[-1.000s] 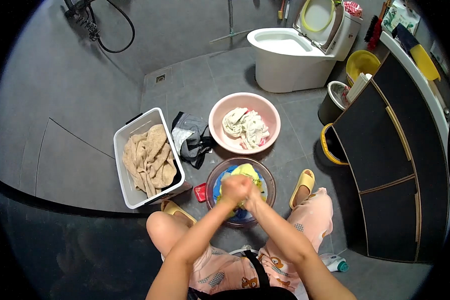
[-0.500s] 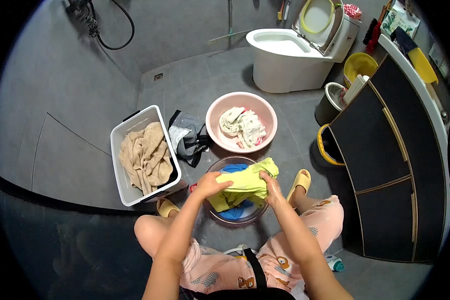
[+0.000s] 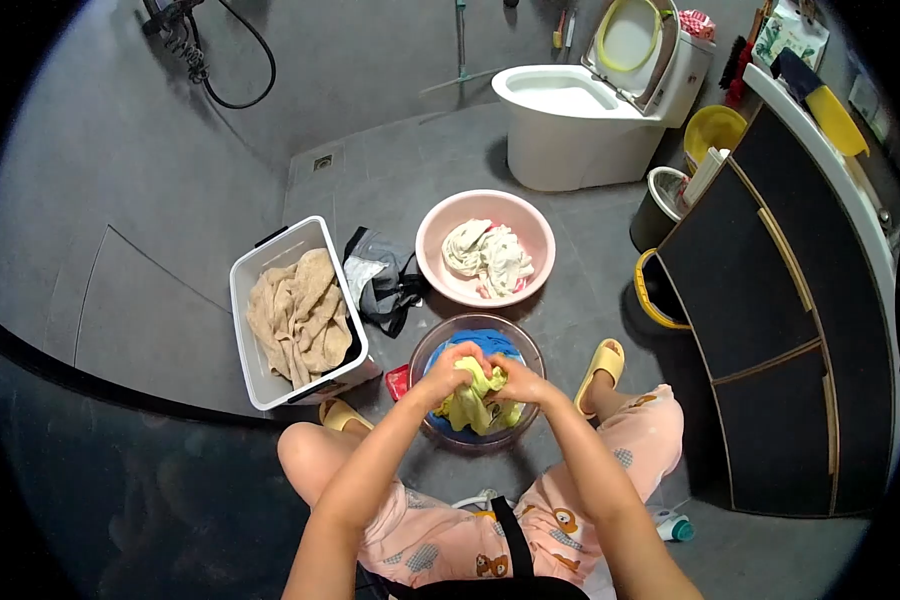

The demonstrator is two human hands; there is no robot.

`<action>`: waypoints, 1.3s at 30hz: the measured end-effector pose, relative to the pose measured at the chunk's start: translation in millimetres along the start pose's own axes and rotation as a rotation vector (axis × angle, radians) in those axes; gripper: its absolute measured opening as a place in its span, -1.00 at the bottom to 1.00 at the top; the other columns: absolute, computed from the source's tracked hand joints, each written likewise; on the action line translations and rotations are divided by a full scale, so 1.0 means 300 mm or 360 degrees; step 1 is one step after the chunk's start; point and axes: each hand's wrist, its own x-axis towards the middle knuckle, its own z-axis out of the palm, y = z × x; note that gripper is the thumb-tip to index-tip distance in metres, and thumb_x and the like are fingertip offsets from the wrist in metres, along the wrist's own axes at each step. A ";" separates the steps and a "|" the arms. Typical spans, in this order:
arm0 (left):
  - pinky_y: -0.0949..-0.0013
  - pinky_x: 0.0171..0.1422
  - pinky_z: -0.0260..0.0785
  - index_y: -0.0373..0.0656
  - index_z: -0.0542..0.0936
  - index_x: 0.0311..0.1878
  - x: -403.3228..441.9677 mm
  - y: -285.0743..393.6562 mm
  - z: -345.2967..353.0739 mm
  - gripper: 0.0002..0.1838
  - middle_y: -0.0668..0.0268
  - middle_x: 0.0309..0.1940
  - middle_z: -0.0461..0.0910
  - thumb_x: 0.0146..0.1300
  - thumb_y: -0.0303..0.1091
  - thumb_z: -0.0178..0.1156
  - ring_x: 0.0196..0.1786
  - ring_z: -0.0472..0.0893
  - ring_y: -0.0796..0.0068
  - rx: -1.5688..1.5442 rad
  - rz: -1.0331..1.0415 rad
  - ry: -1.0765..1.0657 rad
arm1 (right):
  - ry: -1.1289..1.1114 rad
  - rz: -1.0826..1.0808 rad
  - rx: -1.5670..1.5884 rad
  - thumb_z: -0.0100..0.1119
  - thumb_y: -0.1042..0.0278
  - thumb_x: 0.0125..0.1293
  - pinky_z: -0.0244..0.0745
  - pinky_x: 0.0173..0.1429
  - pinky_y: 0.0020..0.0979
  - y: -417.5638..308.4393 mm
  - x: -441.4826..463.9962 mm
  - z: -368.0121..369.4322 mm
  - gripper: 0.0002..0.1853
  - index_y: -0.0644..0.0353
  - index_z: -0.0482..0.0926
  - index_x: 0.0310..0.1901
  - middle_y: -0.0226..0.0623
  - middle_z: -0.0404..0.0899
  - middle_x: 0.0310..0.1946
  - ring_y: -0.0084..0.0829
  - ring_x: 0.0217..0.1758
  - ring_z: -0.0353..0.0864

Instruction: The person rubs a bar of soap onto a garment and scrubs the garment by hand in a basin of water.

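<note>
**Yellow-green cloth (image 3: 478,413) bunched over the brown basin (image 3: 470,321)**

Through the head camera I see the left hand (image 3: 450,372) and the right hand (image 3: 518,382) both clenched around the cloth, its lower folds hanging within the basin's outline. As I judge it, a loose fold could slip from between the fingers or drag up the blue cloth (image 3: 485,341) beneath; a tail caught on the rim during a sideways pull could tip the basin. If the cloth is wet, drips could make the footing slick under the yellow slippers (image 3: 607,366). How much water is in there I can't tell.

The basin sits on the grey tiled floor (image 3: 590,245), a red item (image 3: 397,382) I can't identify just beside it. Beyond is the pink basin (image 3: 434,256) with white cloth (image 3: 505,262) inside; to its left I have the white-rimmed hamper (image 3: 267,378) holding a beige towel (image 3: 300,315). Farther out, the dark cabinet (image 3: 740,300) curves along the right, and the toilet (image 3: 580,150), lid raised, stands near the back wall (image 3: 370,70).
</note>
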 end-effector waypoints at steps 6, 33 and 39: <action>0.53 -0.24 0.33 -0.23 0.51 -0.34 0.055 -0.041 -0.079 -0.85 0.34 -0.44 0.53 0.05 -0.36 0.14 -0.37 0.48 0.61 0.0418 0.0279 0.0786 | 0.0193 0.0005 0.0939 0.25 0.52 -0.06 0.37 -0.18 -0.57 -0.087 -0.038 -0.005 -0.70 0.23 0.48 -0.22 -0.51 0.49 -0.30 -0.66 -0.27 0.44; 0.21 -0.57 0.20 -0.20 0.41 -0.65 0.134 0.012 0.032 -0.66 0.14 -0.72 0.43 0.13 -0.21 0.16 -0.66 0.42 0.12 0.1479 0.0744 0.1127 | 0.0438 0.0914 0.2009 -0.12 -0.23 0.22 0.38 -0.10 -0.43 -0.157 0.073 0.105 -0.42 0.22 0.45 -0.12 -0.32 0.49 -0.16 -0.50 -0.15 0.48; 0.50 -0.32 0.29 -0.24 0.51 -0.31 0.103 0.031 -0.036 -0.69 0.45 -0.50 0.48 0.10 -0.15 0.24 -0.43 0.41 0.67 0.0405 0.0451 0.0524 | 0.0215 0.0442 0.0625 0.16 0.33 0.11 0.41 -0.14 -0.50 -0.157 -0.016 -0.010 -0.70 0.27 0.52 -0.12 -0.35 0.56 -0.30 -0.55 -0.26 0.52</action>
